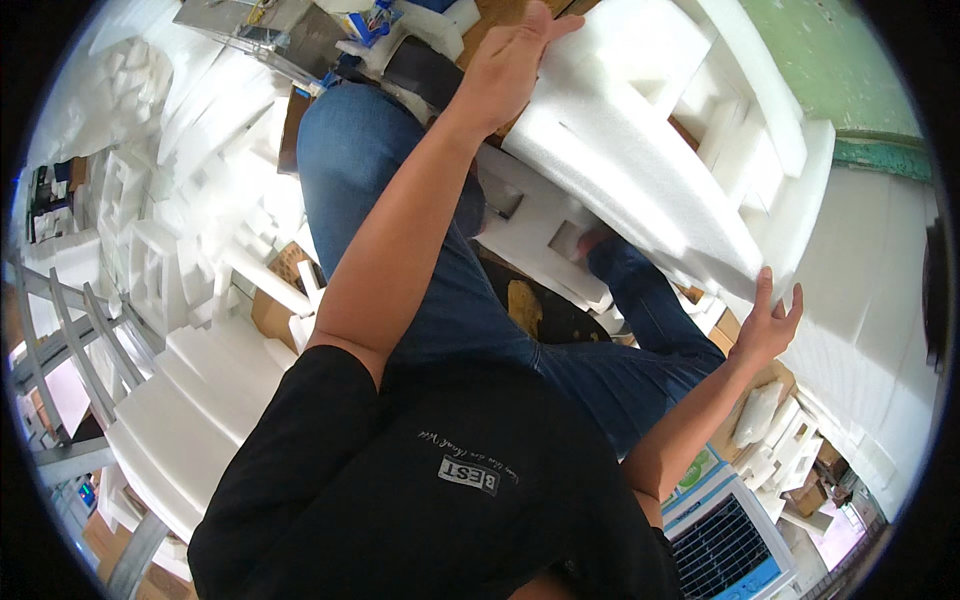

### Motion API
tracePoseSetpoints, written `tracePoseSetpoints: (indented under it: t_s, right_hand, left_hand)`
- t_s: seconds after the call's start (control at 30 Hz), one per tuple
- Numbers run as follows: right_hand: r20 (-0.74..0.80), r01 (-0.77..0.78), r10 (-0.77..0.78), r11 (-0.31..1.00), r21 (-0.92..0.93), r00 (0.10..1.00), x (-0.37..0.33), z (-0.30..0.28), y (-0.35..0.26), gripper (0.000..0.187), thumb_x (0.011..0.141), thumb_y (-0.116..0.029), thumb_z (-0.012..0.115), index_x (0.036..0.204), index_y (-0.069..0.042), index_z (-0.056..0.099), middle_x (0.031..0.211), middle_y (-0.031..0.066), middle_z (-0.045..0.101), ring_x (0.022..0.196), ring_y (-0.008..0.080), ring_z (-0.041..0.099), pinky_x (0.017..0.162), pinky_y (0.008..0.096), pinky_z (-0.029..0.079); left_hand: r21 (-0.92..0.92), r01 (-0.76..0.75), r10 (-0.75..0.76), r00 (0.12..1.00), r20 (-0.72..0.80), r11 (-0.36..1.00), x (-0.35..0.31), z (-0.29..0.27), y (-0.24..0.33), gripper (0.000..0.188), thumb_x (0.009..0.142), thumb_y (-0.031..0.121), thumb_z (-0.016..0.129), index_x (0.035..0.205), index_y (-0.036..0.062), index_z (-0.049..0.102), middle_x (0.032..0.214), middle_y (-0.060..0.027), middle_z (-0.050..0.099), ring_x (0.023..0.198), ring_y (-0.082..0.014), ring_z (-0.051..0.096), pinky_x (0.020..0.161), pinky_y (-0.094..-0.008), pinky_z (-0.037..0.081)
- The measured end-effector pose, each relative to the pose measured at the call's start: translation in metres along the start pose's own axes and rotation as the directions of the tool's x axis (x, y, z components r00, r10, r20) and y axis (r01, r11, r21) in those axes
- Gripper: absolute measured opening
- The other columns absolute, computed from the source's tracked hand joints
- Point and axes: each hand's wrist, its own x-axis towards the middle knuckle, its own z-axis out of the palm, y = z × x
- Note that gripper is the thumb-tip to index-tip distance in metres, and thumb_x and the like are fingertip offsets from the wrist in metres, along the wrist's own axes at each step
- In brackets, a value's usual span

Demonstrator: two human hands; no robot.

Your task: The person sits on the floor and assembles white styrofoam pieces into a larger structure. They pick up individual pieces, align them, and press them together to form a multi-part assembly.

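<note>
A large white foam packing piece (640, 150), with a broad smooth face and cut-out hollows on its far side, slants across the area in front of me. My left hand (503, 75) is at its upper left edge, thumb and a finger stretched out; the remaining fingers are hidden. At its lower right corner is my right hand (768, 328), fingers spread, with one fingertip against the foam or very close to it. Beneath lies another white foam piece (535, 235) with rectangular recesses, between my legs. Whether the hands bear the large piece's weight I cannot tell.
White foam pieces (190, 390) are heaped on the left beside a grey metal rack (70, 345). A metal machine-like box (270, 35) stands at the upper left. A blue-and-white carton (725, 540) is at the lower right, and a green surface (840, 65) at the upper right.
</note>
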Motion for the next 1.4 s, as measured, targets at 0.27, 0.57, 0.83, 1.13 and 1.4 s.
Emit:
tracePoseSetpoints:
  t_s: [0.27,0.57,0.83,1.13,1.4]
  right_hand:
    - [0.014,0.063,-0.063,0.998,-0.026,0.998,0.003,0.003,0.0,0.088,0.083,-0.049,0.084,0.148,-0.001,0.052,0.128,0.036,0.065,0.121,0.037,0.066,0.104,0.0406,0.049]
    - [0.008,0.066,-0.067,0.992,0.106,0.998,-0.002,0.006,0.0,0.085,0.084,-0.043,0.086,0.148,0.001,0.051,0.121,0.0346,0.068,0.106,0.0286,0.071,0.09,0.0329,0.055]
    - [-0.042,0.112,-0.113,0.993,-0.036,0.993,-0.003,0.006,0.0,0.091,0.079,-0.052,0.087,0.146,0.0,0.054,0.113,0.0297,0.073,0.104,0.0305,0.073,0.096,0.038,0.054]
    - [-0.07,0.078,-0.086,0.991,-0.108,0.994,-0.009,0.009,-0.008,0.09,0.079,-0.058,0.084,0.141,0.001,0.057,0.119,0.0286,0.072,0.115,0.0352,0.071,0.1,0.0403,0.053]
    - [0.199,0.808,-0.794,0.589,0.017,0.575,-0.029,0.023,-0.075,0.069,0.087,-0.047,0.081,0.136,-0.003,0.062,0.129,0.0201,0.068,0.12,0.038,0.064,0.103,0.0469,0.05]
  left_hand:
    - [0.912,0.055,0.564,0.769,-0.299,0.407,-0.006,0.064,-0.046,0.067,0.104,0.044,0.06,0.146,-0.0074,0.052,0.129,-0.0271,0.068,0.118,-0.0333,0.068,0.101,-0.036,0.049]
    - [0.962,-0.105,0.643,0.761,-0.086,0.253,-0.013,0.083,-0.048,0.097,0.086,0.036,0.083,0.157,-0.0065,0.033,0.144,-0.0337,0.055,0.133,-0.0393,0.058,0.109,-0.0409,0.047]
    - [0.92,0.096,0.619,0.712,-0.33,0.38,-0.002,0.099,-0.055,0.094,0.082,0.035,0.088,0.151,-0.0093,0.043,0.136,-0.0331,0.061,0.125,-0.0381,0.064,0.104,-0.0409,0.05]
    - [0.932,0.155,0.715,0.603,-0.353,0.329,0.012,0.103,-0.063,0.086,0.08,0.031,0.088,0.146,-0.0085,0.05,0.134,-0.0316,0.063,0.125,-0.0381,0.064,0.105,-0.0412,0.049]
    - [0.92,0.109,0.683,0.638,-0.356,0.377,0.011,0.106,-0.059,0.088,0.079,0.028,0.088,0.15,-0.0041,0.047,0.135,-0.0305,0.063,0.126,-0.0389,0.063,0.106,-0.0415,0.048]
